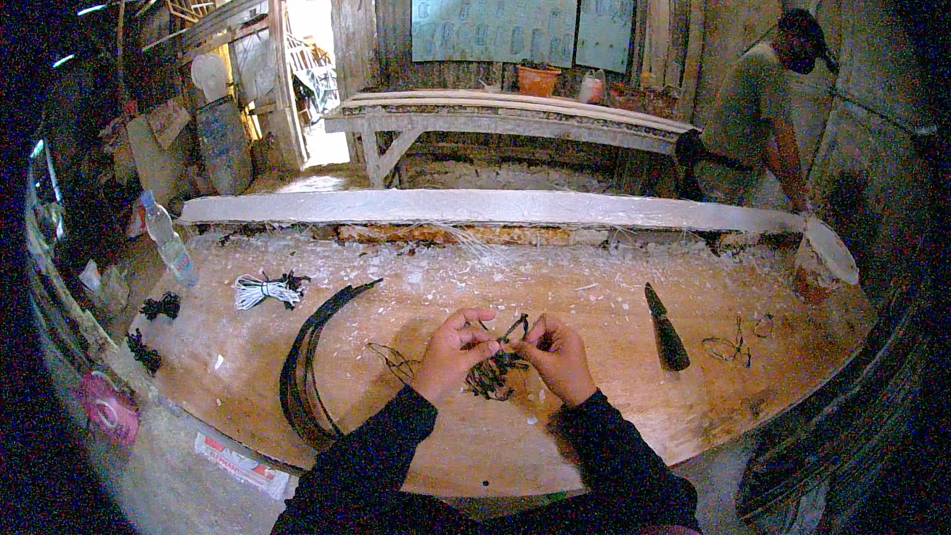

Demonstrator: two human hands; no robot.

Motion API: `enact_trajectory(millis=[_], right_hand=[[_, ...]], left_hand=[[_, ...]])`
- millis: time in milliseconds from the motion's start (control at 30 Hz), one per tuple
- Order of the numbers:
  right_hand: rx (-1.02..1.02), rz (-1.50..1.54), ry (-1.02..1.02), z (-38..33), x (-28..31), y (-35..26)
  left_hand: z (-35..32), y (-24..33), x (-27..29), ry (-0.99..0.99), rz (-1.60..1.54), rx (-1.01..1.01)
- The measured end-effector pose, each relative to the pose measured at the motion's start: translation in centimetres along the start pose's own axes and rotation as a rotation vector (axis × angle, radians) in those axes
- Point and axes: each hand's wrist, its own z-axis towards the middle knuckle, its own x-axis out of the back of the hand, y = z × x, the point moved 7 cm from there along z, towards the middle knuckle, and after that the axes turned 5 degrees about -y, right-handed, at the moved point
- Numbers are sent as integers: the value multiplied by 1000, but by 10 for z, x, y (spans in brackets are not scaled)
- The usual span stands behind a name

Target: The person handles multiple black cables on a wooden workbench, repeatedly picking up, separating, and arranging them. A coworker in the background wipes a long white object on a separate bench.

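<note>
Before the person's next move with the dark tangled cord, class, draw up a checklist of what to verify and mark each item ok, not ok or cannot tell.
1. Both hands on the dark tangled cord bundle: ok; left hand and right hand pinch it from either side.
2. Bundle over the brown wooden board, not past its edge: ok.
3. Black pointed tool out of the way: ok; it lies on the board to the right, apart from the hands.
4. Long curved black strips apart from the bundle: ok; they lie to the left.
5. Knot state inside the bundle: cannot tell; too small.
6. Firmness of each grip: cannot tell.
</note>
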Motion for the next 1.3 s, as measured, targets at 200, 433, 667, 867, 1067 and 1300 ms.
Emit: enact_trajectory(millis=[200,433,667,867,1067,1300], right_hand=[[25,-218,70,-1,6,4],[205,-337,233,4,24,-4],[140,-275,211,4,19,-7],[130,-315,208,3,24,-9],[-50,95,-143,-4,-12,0],[-143,173,-616,-16,-46,-5]], left_hand=[[-6,10,-15,-125,-122,31],[-10,9,-28,-253,-246,127],[-13,13,-33,-427,-222,34],[-6,28,9,195,95,-194],[-14,31,43,519,300,-111],[-6,16,54,497,225,-122]])
